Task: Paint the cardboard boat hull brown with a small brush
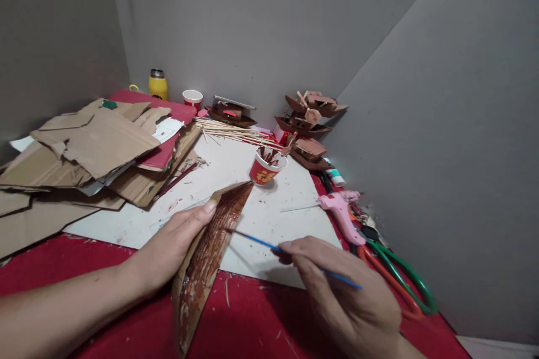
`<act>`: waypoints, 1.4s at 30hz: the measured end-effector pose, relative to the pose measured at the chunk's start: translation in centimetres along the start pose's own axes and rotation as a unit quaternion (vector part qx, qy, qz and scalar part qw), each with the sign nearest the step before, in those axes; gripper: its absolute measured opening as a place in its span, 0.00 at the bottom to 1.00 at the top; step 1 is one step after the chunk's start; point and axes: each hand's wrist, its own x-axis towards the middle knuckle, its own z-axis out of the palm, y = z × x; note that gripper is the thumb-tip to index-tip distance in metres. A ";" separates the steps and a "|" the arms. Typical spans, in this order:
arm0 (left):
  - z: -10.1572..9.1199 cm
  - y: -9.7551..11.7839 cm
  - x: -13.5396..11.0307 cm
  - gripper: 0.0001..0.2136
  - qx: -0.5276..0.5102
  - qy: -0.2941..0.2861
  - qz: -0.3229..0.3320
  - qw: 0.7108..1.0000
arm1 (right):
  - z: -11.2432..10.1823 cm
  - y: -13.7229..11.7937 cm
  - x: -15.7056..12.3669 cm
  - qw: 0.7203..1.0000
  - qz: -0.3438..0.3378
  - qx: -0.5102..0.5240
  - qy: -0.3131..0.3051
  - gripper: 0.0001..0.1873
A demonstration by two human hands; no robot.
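Note:
My left hand point(174, 244) grips a long cardboard boat hull point(210, 258) by its left edge, thumb over the rim. The hull is tilted, and its inside face is streaked with wet-looking brown paint, with bare tan patches showing. Between the fingertips of my right hand point(345, 286) is a thin blue paintbrush point(261, 242), its tip touching the painted face. Just beyond the hull's far point stands a red paper cup point(265, 166) with a gold character and brown paint smeared around its inside.
Torn cardboard sheets point(101, 140) are heaped at left. Thin wooden sticks point(236, 132) lie behind the cup. Brown model boats point(309, 151) line the back. A pink glue gun point(343, 213) and green-handled scissors point(404, 275) lie at right. A yellow bottle point(158, 87) stands at the back left.

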 end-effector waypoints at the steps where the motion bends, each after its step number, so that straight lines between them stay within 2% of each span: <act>1: 0.0 -0.1 0.0 0.21 0.000 0.001 -0.003 1.000 | 0.0 0.2 0.0 1.000 0.004 -0.016 0.016 0.15; 4: 0.1 -0.3 -0.2 0.21 -0.002 0.003 -0.020 1.000 | -0.1 0.6 -0.1 0.998 -0.002 -0.039 0.041 0.17; 10: 0.4 -0.3 0.0 0.21 -0.060 0.023 -0.044 0.997 | 0.1 0.2 -0.1 1.000 -0.021 -0.009 -0.006 0.18; 16: 0.7 -0.5 -0.2 0.20 -0.192 0.049 -0.112 0.974 | -0.8 0.9 -0.3 0.994 -0.002 -0.082 0.075 0.18; 21: 0.6 -0.4 -0.4 0.21 -0.224 0.055 -0.135 0.964 | -0.7 0.3 -0.5 0.998 0.043 -0.027 0.039 0.14; 24: 0.7 -0.3 -0.4 0.20 -0.230 0.056 -0.135 0.962 | -0.5 0.2 -0.7 0.998 0.056 0.015 0.019 0.13; 29: 0.8 0.0 -0.4 0.21 -0.237 0.041 -0.144 0.960 | -0.2 0.7 -0.6 0.998 0.036 -0.030 0.050 0.16; 35: 0.9 -0.2 -0.3 0.19 -0.179 0.055 -0.108 0.976 | 0.0 0.2 -0.4 0.999 0.022 0.029 0.003 0.16; 39: 0.9 -0.2 -0.3 0.19 -0.180 0.041 -0.102 0.978 | -0.3 0.2 -0.5 0.997 0.062 -0.017 0.048 0.14; 42: 0.8 -0.2 -0.4 0.18 -0.149 0.039 -0.088 0.984 | -0.6 -0.2 -0.4 0.996 0.079 0.011 0.036 0.11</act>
